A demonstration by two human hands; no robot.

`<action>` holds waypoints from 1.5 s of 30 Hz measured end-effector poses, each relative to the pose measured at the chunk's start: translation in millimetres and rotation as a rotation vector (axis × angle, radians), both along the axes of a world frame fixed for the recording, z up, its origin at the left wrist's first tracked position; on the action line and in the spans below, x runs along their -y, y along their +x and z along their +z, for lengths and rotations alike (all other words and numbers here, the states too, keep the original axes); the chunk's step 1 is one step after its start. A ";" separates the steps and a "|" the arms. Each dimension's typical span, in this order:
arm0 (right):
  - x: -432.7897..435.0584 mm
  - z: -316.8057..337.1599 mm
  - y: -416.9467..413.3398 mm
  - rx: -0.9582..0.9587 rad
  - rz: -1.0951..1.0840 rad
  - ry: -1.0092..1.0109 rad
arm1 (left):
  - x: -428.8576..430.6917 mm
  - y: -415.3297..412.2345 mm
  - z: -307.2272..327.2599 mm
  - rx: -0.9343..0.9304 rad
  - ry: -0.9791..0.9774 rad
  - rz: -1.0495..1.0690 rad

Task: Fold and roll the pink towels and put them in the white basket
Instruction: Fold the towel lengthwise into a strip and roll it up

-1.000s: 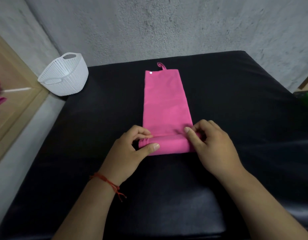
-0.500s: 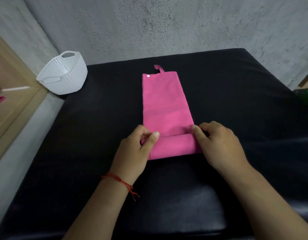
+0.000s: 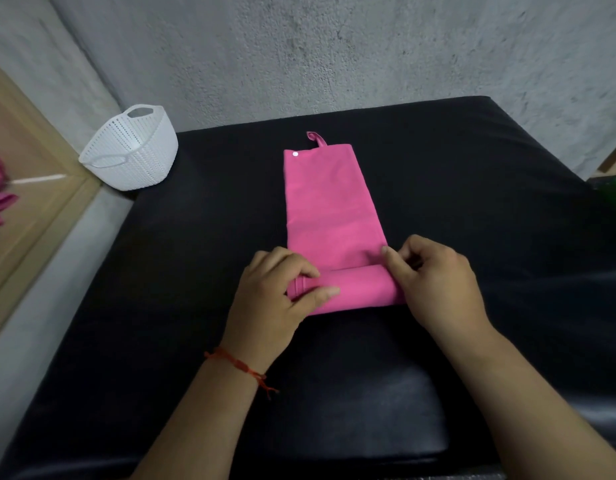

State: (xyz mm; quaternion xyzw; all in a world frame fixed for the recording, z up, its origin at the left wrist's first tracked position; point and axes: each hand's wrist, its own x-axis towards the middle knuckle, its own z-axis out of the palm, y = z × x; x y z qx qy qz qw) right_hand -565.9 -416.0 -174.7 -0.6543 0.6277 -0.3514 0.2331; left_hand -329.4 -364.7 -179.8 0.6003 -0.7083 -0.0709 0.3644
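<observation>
Black table (image 3: 472,168) holds a pink towel (image 3: 330,209); left hand (image 3: 275,299) and right hand (image 3: 438,289) curl fingers around its rolled end. White basket (image 3: 137,157) sits well beyond left fingers.

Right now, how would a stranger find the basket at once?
Start at the black pad. At its far left corner, near the grey wall, stands the basket. It alone is white and perforated, unlike the pink towel.

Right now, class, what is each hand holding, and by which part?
The pink towel, at its rolled near end: left hand pinches the roll's left end, right hand its right end.
</observation>
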 end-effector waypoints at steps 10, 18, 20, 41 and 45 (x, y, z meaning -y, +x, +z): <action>3.1 1.2 -2.6 -0.044 0.042 -0.096 | -3.0 15.8 2.7 0.049 0.153 -0.054; -2.7 4.9 -2.8 -0.131 0.159 -0.046 | 2.5 9.7 1.5 -0.185 0.379 0.067; -3.2 7.2 -2.0 -0.161 0.137 -0.037 | 4.1 7.9 -1.6 -0.199 0.385 0.111; -2.7 7.9 3.0 -0.169 -0.049 0.109 | -7.0 23.2 19.5 -0.029 0.291 -0.185; -4.1 8.7 2.5 -0.088 -0.010 -0.040 | -6.8 27.6 18.1 -0.099 0.353 -0.136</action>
